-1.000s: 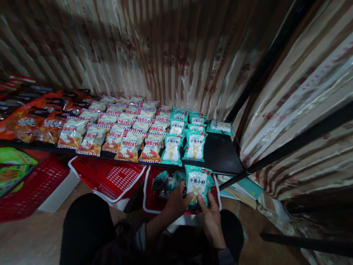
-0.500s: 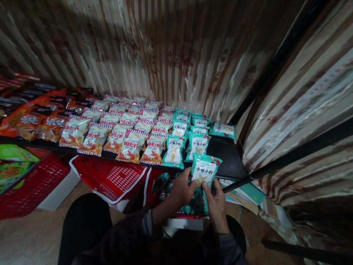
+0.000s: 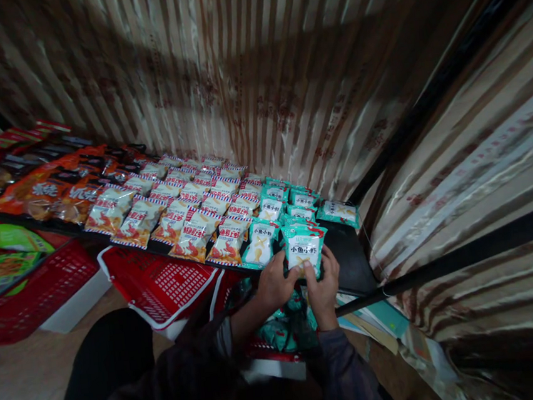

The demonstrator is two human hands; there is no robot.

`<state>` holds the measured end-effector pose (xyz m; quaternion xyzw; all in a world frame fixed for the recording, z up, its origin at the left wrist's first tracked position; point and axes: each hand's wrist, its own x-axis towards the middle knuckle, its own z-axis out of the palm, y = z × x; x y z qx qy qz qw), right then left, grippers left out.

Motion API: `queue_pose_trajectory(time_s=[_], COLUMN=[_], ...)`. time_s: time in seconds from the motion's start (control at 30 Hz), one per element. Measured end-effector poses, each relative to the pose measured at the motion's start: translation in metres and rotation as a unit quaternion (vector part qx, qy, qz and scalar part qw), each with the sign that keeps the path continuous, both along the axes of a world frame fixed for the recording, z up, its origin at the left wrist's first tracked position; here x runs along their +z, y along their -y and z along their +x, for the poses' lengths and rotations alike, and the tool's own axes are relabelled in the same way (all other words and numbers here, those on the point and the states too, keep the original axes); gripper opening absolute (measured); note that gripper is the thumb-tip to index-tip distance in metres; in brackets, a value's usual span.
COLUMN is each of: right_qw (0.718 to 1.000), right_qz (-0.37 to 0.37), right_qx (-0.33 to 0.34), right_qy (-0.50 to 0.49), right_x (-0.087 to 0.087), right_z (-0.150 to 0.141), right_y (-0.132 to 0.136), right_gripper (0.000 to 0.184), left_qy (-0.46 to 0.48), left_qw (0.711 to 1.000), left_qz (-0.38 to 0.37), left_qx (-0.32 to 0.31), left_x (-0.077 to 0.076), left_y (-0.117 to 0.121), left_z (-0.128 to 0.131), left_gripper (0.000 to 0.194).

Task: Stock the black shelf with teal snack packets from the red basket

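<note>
Both my hands hold one teal snack packet (image 3: 304, 246) at the front edge of a black shelf (image 3: 347, 255). My left hand (image 3: 274, 281) grips its lower left corner, fingers closed. My right hand (image 3: 324, 282) grips its lower right side, fingers closed. The packet stands in front of rows of similar teal packets (image 3: 278, 202). To their left lie rows of red-and-white shrimp snack packets (image 3: 186, 201). More teal packets (image 3: 283, 330) fill a red basket below my wrists.
Orange snack bags (image 3: 44, 190) lie at the shelf's left end. Red baskets (image 3: 161, 279) stand on the floor below, one (image 3: 34, 285) under green packets (image 3: 2, 250). Striped curtains (image 3: 244, 70) close the back and right. A black bar (image 3: 464, 250) crosses at right. Books (image 3: 376, 318) lie under the shelf.
Both hands lifted the teal packet out of the red basket and carried it up and forward onto the shelf's front edge. The camera tilted slightly.
</note>
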<state>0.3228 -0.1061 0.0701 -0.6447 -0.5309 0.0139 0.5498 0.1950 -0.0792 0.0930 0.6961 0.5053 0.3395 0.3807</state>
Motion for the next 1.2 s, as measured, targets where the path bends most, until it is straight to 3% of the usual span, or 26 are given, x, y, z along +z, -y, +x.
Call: queue_pose_trajectory(time_s=[0.17,0.37,0.6,0.8,1.2], right_qw=[0.999,0.999,0.999,0.999,0.998], right_qz=[0.011,0.017,0.032,0.008,-0.013], right_qx=[-0.010,-0.012,0.011,0.027,0.050], right_qy=[0.036,0.037,0.032,-0.030,-0.048], right_x=[-0.020,-0.041,-0.037,-0.037,-0.040], right_z=[0.000,0.000,0.006,0.015,0.014], right_y=[0.000,0.006,0.008,0.007,0.005], right_gripper=[0.031,0.031,0.033,0.038,0.038], left_qy=[-0.025,-0.028,-0.024,-0.022,-0.026], left_qw=[1.000,0.996,0.994,0.993,0.996], left_qz=[0.009,0.083,0.099,0.114,0.083], left_qx=[0.006,0.035,0.037,0.022,0.023], left_x=[-0.007,-0.024,-0.022,-0.023,-0.030], left_y=[0.002,0.007,0.018,0.023,0.021], left_z=[-0.003,-0.004,-0.006,-0.003,-0.005], left_gripper=[0.032,0.041,0.039,0.040,0.043])
